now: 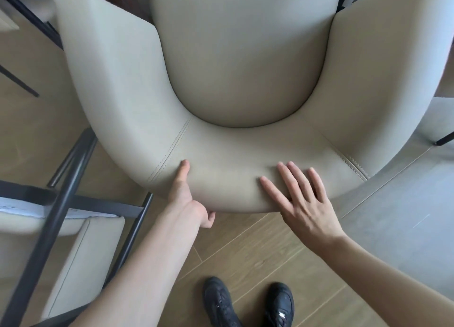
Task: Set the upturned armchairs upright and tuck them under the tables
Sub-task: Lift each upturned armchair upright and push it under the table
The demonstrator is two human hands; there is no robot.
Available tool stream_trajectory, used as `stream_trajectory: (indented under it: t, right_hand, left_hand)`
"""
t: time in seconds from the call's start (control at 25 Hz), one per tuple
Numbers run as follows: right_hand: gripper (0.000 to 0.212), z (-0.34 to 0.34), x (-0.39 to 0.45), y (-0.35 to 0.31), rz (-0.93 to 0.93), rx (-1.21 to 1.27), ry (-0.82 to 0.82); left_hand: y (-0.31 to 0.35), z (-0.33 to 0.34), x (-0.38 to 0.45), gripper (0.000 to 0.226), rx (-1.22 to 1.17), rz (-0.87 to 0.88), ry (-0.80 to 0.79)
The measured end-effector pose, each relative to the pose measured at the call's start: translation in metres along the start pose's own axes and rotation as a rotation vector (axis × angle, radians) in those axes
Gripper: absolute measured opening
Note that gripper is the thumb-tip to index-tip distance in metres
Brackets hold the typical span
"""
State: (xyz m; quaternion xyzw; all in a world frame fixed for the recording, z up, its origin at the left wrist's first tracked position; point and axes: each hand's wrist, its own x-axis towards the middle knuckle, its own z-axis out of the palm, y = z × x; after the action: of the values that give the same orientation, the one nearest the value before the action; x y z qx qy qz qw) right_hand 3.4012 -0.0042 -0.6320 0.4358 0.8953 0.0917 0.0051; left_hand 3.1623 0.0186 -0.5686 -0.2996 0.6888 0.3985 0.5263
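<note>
A beige armchair (235,56) stands upright right in front of me, its round seat cushion facing up and its curved backrest (221,179) nearest me. My left hand (189,196) grips the backrest's rim, thumb on top and fingers curled under its outer side. My right hand (302,199) lies flat on the top of the backrest, fingers spread. A second beige armchair (81,255) lies upturned at the lower left, its black metal legs (61,199) sticking up beside my left arm.
Dark table legs (27,19) run along the upper left over the wooden floor (258,258). Grey tiled floor (405,216) begins on the right, where another black leg (444,139) shows. My black shoes (248,304) stand just behind the chair.
</note>
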Motion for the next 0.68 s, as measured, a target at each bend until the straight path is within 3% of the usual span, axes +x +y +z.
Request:
stream_trajectory:
  t: [0.16, 0.24, 0.32, 0.36, 0.44, 0.52, 0.6, 0.68]
  right_hand:
    - [0.091, -0.018, 0.046, 0.023, 0.143, 0.051, 0.060]
    - [0.093, -0.032, 0.064, 0.033, 0.126, 0.050, 0.030]
    - [0.091, -0.042, 0.078, 0.047, 0.078, 0.040, -0.001]
    - [0.091, -0.047, 0.083, 0.052, 0.062, 0.038, -0.015]
    - [0.091, -0.057, 0.095, 0.059, 0.034, 0.042, -0.064]
    - [0.089, -0.064, 0.106, 0.063, 0.019, 0.040, -0.086]
    - [0.086, -0.071, 0.114, 0.069, 0.019, 0.042, -0.088]
    - [0.087, -0.074, 0.119, 0.074, -0.009, 0.032, -0.118]
  left_hand:
    - [0.015, 0.015, -0.023, 0.065, -0.066, 0.056, -0.078]
    - [0.015, 0.018, -0.029, 0.076, -0.174, 0.147, -0.109]
    - [0.004, 0.014, -0.033, 0.089, -0.257, 0.336, -0.068]
    - [-0.001, 0.009, -0.035, 0.087, -0.240, 0.540, -0.010]
    - [-0.007, 0.001, -0.042, 0.077, 0.059, 1.164, 0.022]
    - [0.005, 0.004, -0.041, 0.074, 0.578, 1.681, -0.092]
    - [0.027, 0.021, -0.038, 0.088, 1.185, 1.826, -0.192]
    - [0.043, 0.037, -0.037, 0.105, 1.639, 1.834, -0.180]
